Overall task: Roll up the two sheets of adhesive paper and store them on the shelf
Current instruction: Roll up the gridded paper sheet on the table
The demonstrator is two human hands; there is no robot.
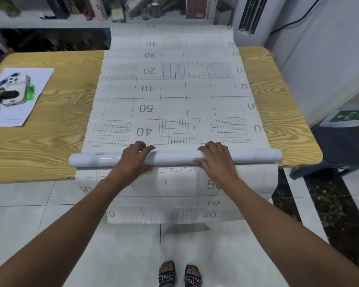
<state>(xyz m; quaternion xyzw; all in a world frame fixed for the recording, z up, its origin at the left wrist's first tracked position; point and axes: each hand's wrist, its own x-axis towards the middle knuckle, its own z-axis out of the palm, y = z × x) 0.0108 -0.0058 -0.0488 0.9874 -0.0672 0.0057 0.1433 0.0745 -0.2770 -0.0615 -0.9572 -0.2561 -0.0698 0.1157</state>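
Note:
A white adhesive paper sheet [174, 104] with a printed grid and numbers lies backing-side up down the middle of the wooden table [50, 146]. Its far end curls up against the shelf [50, 19] behind the table. The near end is wound into a glossy white roll [174, 157] lying across the table's front edge. My left hand [136, 156] and my right hand [216, 157] both grip this roll from above, fingers curled over it. A second gridded sheet [195, 195] hangs from under the roll over the table edge toward the floor.
A white leaflet with a product photo [17, 96] lies at the table's left. The shelf behind holds bottles, jars and boxes. An air conditioner [251, 15] stands at the back right, and a dark stool [338, 150] beside the table's right end. My sandalled feet stand on the tiled floor.

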